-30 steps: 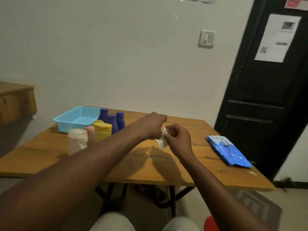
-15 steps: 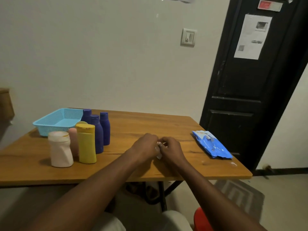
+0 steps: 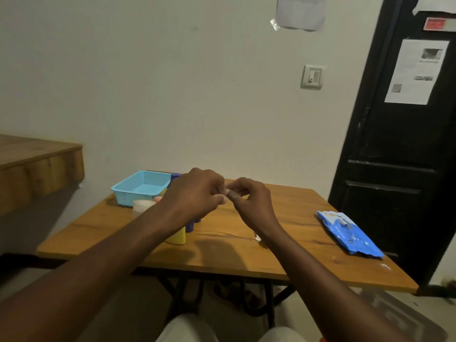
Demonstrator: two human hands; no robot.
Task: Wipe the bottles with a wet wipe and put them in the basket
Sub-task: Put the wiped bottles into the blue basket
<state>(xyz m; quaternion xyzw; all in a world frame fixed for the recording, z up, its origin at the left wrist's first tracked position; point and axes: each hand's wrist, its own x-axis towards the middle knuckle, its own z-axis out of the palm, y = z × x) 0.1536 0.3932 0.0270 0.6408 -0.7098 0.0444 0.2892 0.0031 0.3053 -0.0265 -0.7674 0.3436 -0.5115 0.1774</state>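
Left hand (image 3: 195, 193) and right hand (image 3: 249, 201) pinch a barely visible wet wipe (image 3: 226, 192) between them; one light-blue mesh basket (image 3: 140, 187), one blue wipe pack (image 3: 350, 234), bottles (image 3: 176, 238) mostly hidden behind the forearm.

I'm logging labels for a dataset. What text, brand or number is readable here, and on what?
Nothing reads clearly.
Sheet on the door: printed lines, too blurred.
Sheet on the wall: too blurred.
Red plate on the door: too blurred.
Blue wipes pack: markings too small.

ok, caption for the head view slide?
Left hand, right hand pinch a wet wipe over the table; bottles, basket behind.
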